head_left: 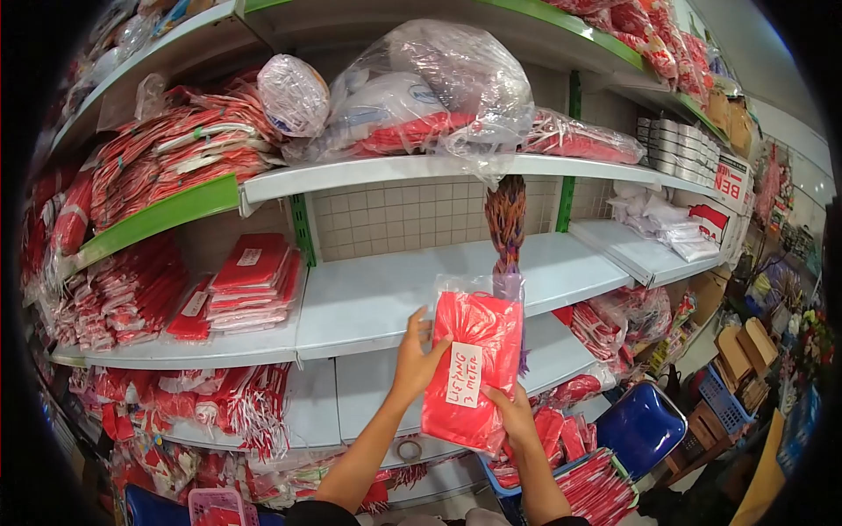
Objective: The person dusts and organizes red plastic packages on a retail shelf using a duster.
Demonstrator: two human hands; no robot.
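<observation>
A clear plastic packet of folded red cloth (491,351) with a handwritten white label is held upright in front of the middle shelf. My right hand (513,416) grips its lower right edge, thumb on the front beside the label. At the packet's left edge is my left hand (421,355), its thumb touching the front and its fingers spread apart. To the left on the middle shelf, a stack of red packets (254,285) stands beside a smaller labelled packet (190,309).
Large plastic bags (430,88) fill the upper shelf (377,171). A dark feathery bundle (506,223) hangs behind the packet. Below right are a basket of red packets (596,486) and a blue chair (642,430). A pink basket (219,508) stands at lower left.
</observation>
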